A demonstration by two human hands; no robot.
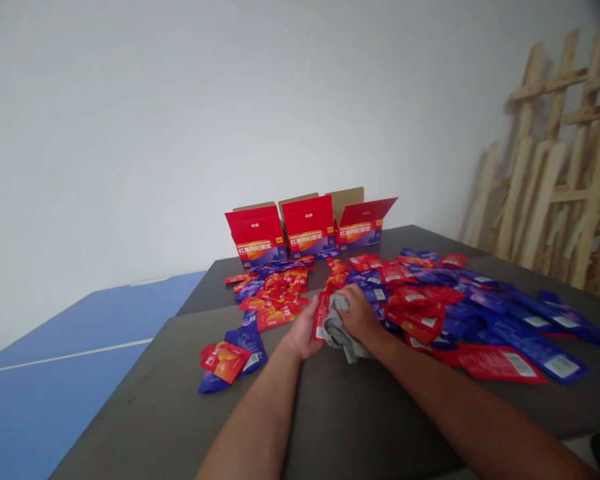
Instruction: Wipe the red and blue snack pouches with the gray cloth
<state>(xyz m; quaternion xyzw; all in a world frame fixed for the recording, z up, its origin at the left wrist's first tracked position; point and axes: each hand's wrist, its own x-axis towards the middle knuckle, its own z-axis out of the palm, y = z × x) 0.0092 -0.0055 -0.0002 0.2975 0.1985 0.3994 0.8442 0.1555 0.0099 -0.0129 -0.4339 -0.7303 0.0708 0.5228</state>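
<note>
My left hand (304,331) grips a red sachet (321,312) by its left side, above the dark table. In my right hand (357,312) is a bunched grey cloth (341,330), pressed against the right side of that sachet. The cloth hides part of the sachet, and a loose end of it hangs below my fingers. A heap of red and blue sachets (420,300) lies just right of my right hand. Left of my left hand are another pile of mostly red sachets (277,293) and a small group of red and blue ones (227,360).
Three red and blue cartons (307,233) with raised flaps stand in a row at the back of the grey table (180,400). A blue table (95,347) with white lines is at the left. Wooden frames (555,173) lean against the wall at the right.
</note>
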